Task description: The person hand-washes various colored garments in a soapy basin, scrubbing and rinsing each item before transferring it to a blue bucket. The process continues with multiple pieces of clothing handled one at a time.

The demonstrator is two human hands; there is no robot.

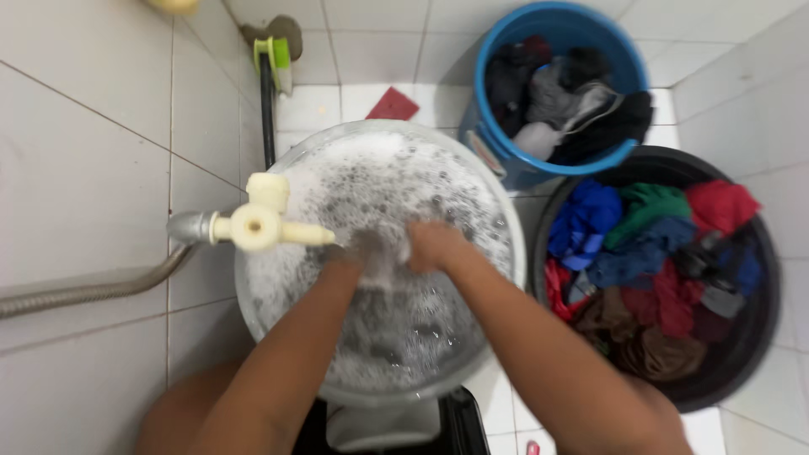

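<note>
Laundry (383,253), a greyish wet garment, sits bunched between both hands at the middle of a clear round basin (506,227) full of suds, which stands on the white tiled floor (354,101). The left hand (341,257) is closed on one side of the cloth and the right hand (434,244) is closed on the other, knuckles almost touching, both partly sunk in foam. By the look of it, this is the scrubbing step of a hand wash: the fabric is being rubbed against itself. A next move would call for a firm hold on both sides and fresh cloth drawn between the fists, kept low so the suds stay inside the rim.

A cream plastic tap (261,223) juts from the wall just over the basin's left edge, fed by a metal hose (93,291). Behind the basin stands a blue bucket (497,126) of dark and grey clothes; beside it, to the right, a black tub (750,337) holds blue, green, red and brown garments. A red flat piece (392,105) lies on the floor behind the basin. No labels or signs can be made out.
</note>
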